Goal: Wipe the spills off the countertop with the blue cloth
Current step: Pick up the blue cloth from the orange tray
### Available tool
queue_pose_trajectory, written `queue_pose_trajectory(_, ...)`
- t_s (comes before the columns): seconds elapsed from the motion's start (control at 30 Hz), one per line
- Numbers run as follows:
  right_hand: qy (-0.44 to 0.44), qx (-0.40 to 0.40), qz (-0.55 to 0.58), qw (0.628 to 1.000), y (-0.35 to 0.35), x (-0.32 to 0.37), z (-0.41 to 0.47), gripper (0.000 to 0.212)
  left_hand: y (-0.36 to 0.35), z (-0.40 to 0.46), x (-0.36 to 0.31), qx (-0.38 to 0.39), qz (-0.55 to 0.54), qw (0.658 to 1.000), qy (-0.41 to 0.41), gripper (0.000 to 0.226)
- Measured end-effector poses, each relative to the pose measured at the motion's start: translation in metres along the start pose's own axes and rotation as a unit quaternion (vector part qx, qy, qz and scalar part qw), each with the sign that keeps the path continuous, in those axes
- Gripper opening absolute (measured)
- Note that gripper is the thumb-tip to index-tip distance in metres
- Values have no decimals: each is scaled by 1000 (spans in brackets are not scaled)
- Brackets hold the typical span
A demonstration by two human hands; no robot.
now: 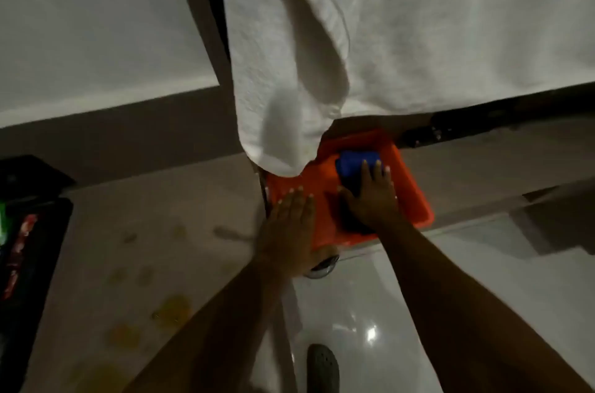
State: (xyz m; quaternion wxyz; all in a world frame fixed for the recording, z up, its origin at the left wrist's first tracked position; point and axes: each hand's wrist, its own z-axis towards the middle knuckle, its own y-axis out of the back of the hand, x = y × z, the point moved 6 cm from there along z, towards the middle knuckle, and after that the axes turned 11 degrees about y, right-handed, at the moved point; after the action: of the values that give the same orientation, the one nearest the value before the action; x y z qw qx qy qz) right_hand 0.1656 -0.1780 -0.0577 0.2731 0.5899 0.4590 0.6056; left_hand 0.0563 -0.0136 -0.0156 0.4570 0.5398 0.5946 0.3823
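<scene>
A blue cloth (pixel 354 164) lies in an orange tray (pixel 409 196) at the countertop's far right end. My right hand (pixel 370 196) rests flat on the cloth with its fingers spread over it. Flat on the tray's left part lies my left hand (pixel 289 225), fingers straight and holding nothing. Several yellowish spills (pixel 170 309) and a darker smear (pixel 228 233) mark the pale countertop (pixel 154 199) to the left of my hands.
A white towel (pixel 283 87) hangs from above, its tip touching the tray's back left corner. A black tray (pixel 29 251) with coloured packets sits at the left edge. A glossy white floor (pixel 370 312) and a dark shoe (pixel 322 370) show below the counter's edge.
</scene>
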Motion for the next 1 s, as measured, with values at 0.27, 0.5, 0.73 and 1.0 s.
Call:
queue_pose_trajectory(0.27, 27, 3, -67, 997, -23, -10, 25, 65, -19, 11, 1, 18, 53, 997, 56, 118)
queue_pose_trajectory(0.5, -3, -126, 265, 956, 33, -25, 24, 41, -15, 15, 1, 26, 57, 997, 54, 118)
queue_pose_trajectory(0.73, -85, -89, 654, 746, 80, -2, -46, 38, -2, -11, 10, -14, 31, 999, 25, 112)
queue_pose_trajectory(1.0, -110, -81, 667, 732, 41, 123, -183, 28, 34, -122, 84, -80, 2, 996, 41, 104)
